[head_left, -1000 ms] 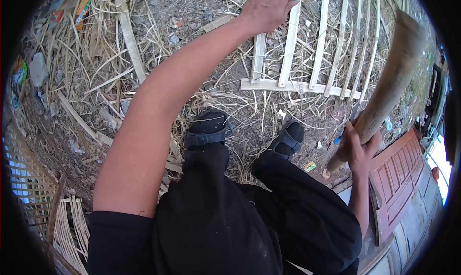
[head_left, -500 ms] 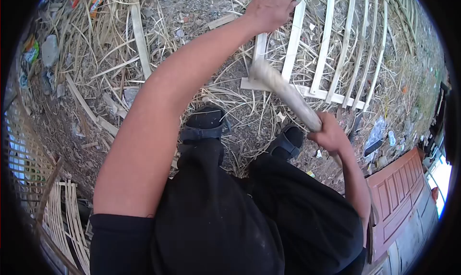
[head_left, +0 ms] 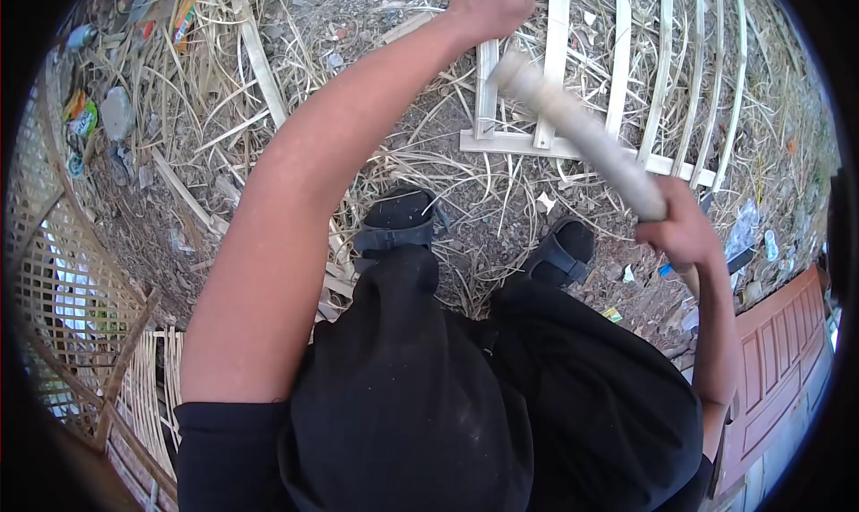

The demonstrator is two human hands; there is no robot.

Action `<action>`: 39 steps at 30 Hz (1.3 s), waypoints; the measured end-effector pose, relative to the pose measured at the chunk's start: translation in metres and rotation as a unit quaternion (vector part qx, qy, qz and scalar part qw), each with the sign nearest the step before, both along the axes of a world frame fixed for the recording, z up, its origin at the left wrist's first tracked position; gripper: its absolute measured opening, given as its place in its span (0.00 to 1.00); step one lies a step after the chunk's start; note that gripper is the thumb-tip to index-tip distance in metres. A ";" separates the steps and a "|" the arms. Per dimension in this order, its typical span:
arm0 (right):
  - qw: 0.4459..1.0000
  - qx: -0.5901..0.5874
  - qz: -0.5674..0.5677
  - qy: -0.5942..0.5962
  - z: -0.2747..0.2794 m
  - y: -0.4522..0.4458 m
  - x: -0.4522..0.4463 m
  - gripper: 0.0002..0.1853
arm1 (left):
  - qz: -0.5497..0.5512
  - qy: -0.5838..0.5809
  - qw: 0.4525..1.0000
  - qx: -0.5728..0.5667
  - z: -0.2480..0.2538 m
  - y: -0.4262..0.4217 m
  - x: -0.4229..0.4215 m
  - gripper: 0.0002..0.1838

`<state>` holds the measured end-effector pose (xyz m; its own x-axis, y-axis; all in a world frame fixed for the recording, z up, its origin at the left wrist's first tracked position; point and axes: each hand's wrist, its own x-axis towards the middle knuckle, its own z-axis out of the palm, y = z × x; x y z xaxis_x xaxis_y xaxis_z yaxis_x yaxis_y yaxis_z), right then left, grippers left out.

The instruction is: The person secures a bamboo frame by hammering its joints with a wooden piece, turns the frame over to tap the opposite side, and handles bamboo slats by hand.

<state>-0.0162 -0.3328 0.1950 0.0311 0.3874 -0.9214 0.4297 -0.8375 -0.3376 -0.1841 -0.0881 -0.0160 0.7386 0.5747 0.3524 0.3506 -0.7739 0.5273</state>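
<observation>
My right hand [head_left: 684, 228] is closed around a thick, round, pale wooden stick [head_left: 591, 136]. The stick slants up and left, its far end over the left part of a frame of slats [head_left: 624, 60]. Several long pale slats, probably split bamboo, run away from me and meet a crosspiece [head_left: 514, 143] at the near end. Above the leftmost slat [head_left: 486, 87], my left hand [head_left: 499, 2] is at the top edge of the view. Most of its fingers are cut off there, so their grip is hidden.
Shavings and loose strips [head_left: 259, 65] litter the ground around my sandalled feet [head_left: 398, 226]. On the left are a stone [head_left: 117, 112] and a woven lattice panel [head_left: 85, 306]. A reddish-brown panelled door [head_left: 778, 351] lies at the right, near plastic litter [head_left: 743, 230].
My right hand and the stick have shifted up and right in view. The left hand's fingers have gone farther out of the top edge. The whole scene has shifted somewhat with the camera.
</observation>
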 end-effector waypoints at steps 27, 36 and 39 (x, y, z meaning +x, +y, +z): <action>0.972 0.074 0.224 0.008 -0.036 -0.041 -0.026 0.14 | 0.013 0.005 1.000 0.011 -0.004 0.002 0.006 0.30; 0.991 0.064 0.113 -0.023 -0.034 -0.047 -0.034 0.11 | 0.018 0.006 1.000 0.010 -0.005 -0.002 0.003 0.30; 0.933 0.207 0.295 0.015 -0.030 -0.041 -0.026 0.12 | 0.018 0.007 1.000 0.009 -0.009 -0.002 0.000 0.30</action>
<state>-0.0422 -0.3742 0.1653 -0.3232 0.6512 -0.6867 0.7600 -0.2537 -0.5984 -0.1839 -0.0901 -0.0245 0.7224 0.5946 0.3530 0.3856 -0.7702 0.5080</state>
